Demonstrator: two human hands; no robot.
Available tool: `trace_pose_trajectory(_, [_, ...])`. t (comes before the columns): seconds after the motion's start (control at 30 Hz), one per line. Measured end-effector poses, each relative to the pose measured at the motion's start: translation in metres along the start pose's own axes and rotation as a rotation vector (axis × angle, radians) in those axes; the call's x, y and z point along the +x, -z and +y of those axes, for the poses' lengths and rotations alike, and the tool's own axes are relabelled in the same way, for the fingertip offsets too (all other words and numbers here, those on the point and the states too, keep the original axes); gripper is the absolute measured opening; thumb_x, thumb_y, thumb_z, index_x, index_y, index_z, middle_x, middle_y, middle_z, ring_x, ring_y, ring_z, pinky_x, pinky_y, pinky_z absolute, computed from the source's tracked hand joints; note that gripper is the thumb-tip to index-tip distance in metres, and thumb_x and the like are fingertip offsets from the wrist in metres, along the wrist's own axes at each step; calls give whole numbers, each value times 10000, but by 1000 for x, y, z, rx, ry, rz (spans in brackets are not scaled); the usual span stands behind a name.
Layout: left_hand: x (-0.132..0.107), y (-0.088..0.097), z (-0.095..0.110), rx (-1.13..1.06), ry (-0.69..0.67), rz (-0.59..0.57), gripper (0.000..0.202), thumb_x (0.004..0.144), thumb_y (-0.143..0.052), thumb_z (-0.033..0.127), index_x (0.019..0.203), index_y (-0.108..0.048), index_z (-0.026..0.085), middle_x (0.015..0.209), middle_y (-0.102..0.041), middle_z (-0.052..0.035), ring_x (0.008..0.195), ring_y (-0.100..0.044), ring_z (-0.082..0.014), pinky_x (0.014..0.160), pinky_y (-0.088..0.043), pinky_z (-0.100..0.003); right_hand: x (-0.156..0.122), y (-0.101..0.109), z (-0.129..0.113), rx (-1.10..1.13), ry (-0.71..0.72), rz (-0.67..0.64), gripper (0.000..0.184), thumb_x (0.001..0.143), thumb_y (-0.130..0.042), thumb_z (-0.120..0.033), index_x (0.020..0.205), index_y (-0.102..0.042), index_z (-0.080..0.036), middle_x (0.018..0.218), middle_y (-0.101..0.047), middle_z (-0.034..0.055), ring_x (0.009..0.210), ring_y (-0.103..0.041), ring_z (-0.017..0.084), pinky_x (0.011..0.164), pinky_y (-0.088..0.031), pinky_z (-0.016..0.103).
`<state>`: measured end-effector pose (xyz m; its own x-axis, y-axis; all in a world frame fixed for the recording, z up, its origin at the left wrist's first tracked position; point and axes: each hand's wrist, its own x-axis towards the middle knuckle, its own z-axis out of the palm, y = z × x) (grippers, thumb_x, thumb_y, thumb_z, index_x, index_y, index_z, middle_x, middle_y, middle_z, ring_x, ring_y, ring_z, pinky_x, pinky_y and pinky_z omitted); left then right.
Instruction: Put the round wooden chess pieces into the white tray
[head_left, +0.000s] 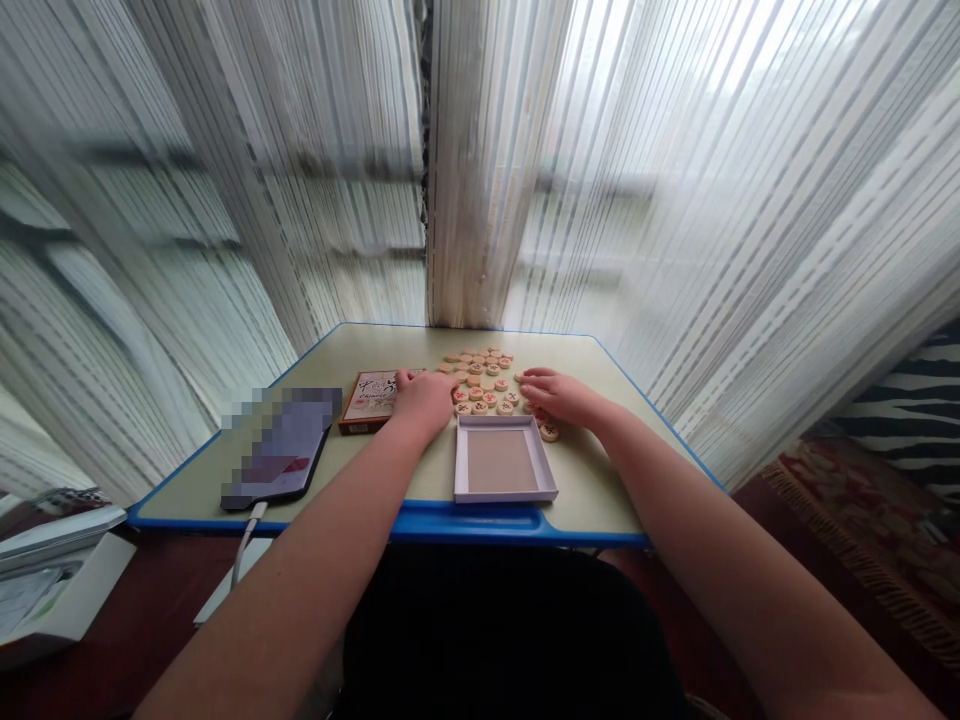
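Note:
Many round wooden Chinese chess pieces (476, 380) with red and black characters lie in a loose cluster on the far half of the pale green desktop (427, 350). My right hand (562, 395) rests palm down on the cluster's right side, its fingers stretched over the nearest pieces. My left hand (424, 402) sits at the cluster's left side, next to the brown Chinese chess box (367, 402), with its fingertips close to the box's right corner. Below the pieces and between my hands stands a shallow white cardboard tray (502, 462) with a tan base.
A smartphone (281, 450) with a pixelated screen lies on the left of the desk, its white cable (246, 545) hanging over the blue front edge (465, 521). Sheer striped curtains (660, 210) hang behind the desk. A white device (56, 560) stands at lower left.

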<state>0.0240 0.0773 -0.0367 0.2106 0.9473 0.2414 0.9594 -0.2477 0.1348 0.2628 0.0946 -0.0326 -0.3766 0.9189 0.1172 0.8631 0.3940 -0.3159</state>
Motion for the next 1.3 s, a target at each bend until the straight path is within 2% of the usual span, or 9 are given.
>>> trace_pose_trajectory(0.13, [-1,1,1,-12,-7,-11,343,772,-385,156,862,-690,283,1011,-697,-45,993,-554,-257,880,-239,-467,0,2,-1,-45,12,25,409,907,-406,-385,1174,-638,-180,1261,-556,106,1140,-539,219,1030,-369,326])
trace_pose_trajectory(0.33, [-1,3,2,-28,-3,-17,330,755,-401,151,848,-690,281,991,-699,-44,990,-556,-252,895,-228,-465,-2,4,-1,-105,42,14,341,899,-429,-381,915,-742,-247,1113,-617,69,1115,-531,216,1015,-362,332])
trace_pose_trajectory(0.57, [-2,3,2,-27,-3,-23,332,757,-403,141,872,-684,274,996,-698,-43,971,-560,-238,903,-237,-461,0,1,0,-97,-4,91,336,880,-463,-386,969,-725,-195,1030,-612,116,1002,-566,218,948,-418,344])
trace_pose_trajectory(0.7, [-1,2,2,-8,-4,-15,316,769,-404,141,851,-682,266,985,-698,-38,959,-560,-238,888,-249,-458,0,-2,-5,-60,63,127,337,886,-460,-364,1081,-681,-200,1134,-587,112,1048,-563,216,976,-404,349])
trace_pose_trajectory(0.87, [-1,1,1,-5,-12,5,307,826,-380,203,847,-680,262,972,-700,-46,950,-564,-246,877,-248,-462,2,-7,-11,-26,136,65,383,906,-429,-357,1201,-610,-193,1268,-555,96,1177,-500,231,1045,-347,376])
trace_pose_trajectory(1.0, [-1,3,1,8,-14,28,266,841,-417,309,844,-674,239,978,-696,-61,945,-567,-257,863,-259,-456,3,-8,-7,-8,115,75,363,895,-448,-367,1136,-647,-184,1225,-586,103,1137,-536,225,1023,-379,362])
trace_pose_trajectory(1.17, [0,4,2,22,18,34,277,861,-401,321,934,-647,216,981,-693,-93,963,-570,-264,864,-263,-447,4,-9,-4,-8,124,94,332,894,-449,-353,1058,-679,-177,1153,-623,102,1080,-567,217,990,-403,346])
trace_pose_trajectory(1.3, [0,5,4,18,40,36,346,898,-323,320,953,-646,206,891,-700,-107,923,-587,-262,861,-259,-447,4,-8,-7,-10,111,84,324,898,-443,-345,988,-700,-169,1100,-641,106,1028,-590,210,954,-422,323])
